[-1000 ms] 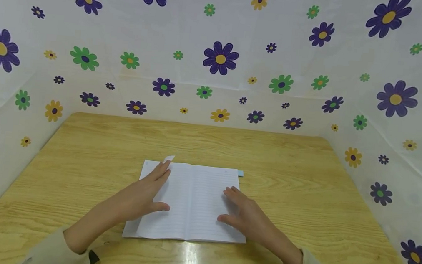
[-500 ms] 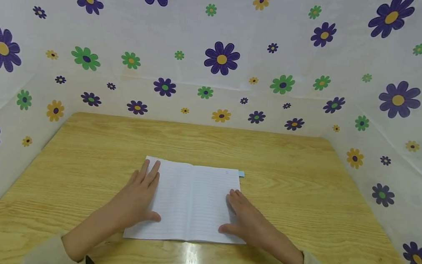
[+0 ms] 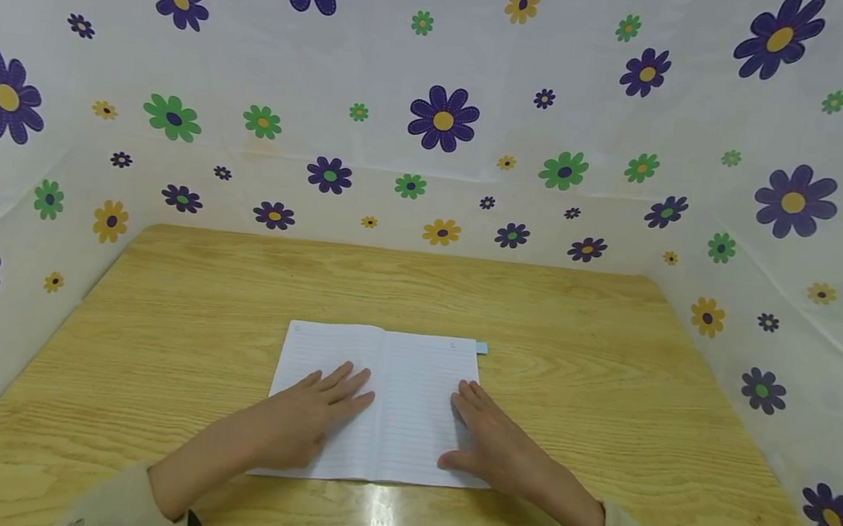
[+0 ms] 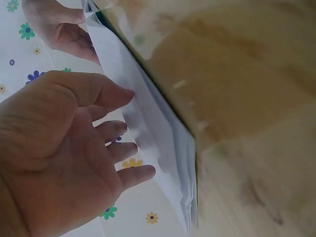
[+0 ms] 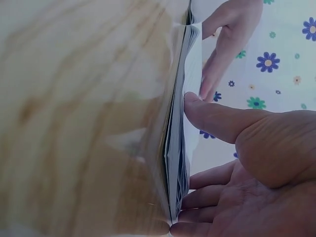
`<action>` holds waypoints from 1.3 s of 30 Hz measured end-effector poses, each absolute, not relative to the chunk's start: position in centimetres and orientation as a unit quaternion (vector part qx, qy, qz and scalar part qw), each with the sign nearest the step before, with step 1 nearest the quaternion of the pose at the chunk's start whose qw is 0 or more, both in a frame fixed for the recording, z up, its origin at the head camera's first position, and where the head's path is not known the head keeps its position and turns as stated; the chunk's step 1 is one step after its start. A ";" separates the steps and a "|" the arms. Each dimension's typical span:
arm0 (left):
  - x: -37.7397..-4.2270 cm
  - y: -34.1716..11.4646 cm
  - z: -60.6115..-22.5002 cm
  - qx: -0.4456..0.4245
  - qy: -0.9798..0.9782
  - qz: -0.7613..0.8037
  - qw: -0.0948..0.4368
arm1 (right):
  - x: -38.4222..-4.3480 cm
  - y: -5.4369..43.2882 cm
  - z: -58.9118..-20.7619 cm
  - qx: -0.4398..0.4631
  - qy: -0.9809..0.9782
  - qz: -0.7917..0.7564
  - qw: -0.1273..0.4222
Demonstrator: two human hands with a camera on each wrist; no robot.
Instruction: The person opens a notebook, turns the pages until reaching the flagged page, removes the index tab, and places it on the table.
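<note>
– Spotted any change with the notebook lying open on the table?
– Yep, see left hand near the spine now, not up at the corner.
– Gripping anything?
– Nope, just loose, extended fingers, right hand too. Probably done turning that page.

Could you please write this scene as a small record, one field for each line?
Notebook: open, lined pages up
Surface: wood-grained table
Left hand: over the left page, fingers spread
Right hand: touches the right page near its outer edge
Marker: light blue tab, sticking out near the far right corner
Backdrop: white, purple, green and yellow flowers
</note>
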State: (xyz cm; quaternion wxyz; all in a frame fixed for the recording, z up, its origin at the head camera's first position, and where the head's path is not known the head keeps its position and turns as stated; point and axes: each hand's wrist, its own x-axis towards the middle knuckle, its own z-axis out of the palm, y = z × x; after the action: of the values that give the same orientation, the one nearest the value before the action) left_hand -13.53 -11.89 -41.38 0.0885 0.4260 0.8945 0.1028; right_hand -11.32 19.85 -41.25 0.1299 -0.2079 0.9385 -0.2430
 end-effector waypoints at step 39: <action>-13.4 -15.9 -41.6 0.260 0.940 0.154 0.158 | -11.3 20.7 -41.0 -0.187 0.958 -0.188 0.110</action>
State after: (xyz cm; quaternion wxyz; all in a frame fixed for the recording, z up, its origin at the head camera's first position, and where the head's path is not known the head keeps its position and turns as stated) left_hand -13.42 -15.88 -41.63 0.1575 0.2596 0.9403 0.1537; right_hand -11.33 20.67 -41.00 0.1099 -0.1869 0.9579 -0.1881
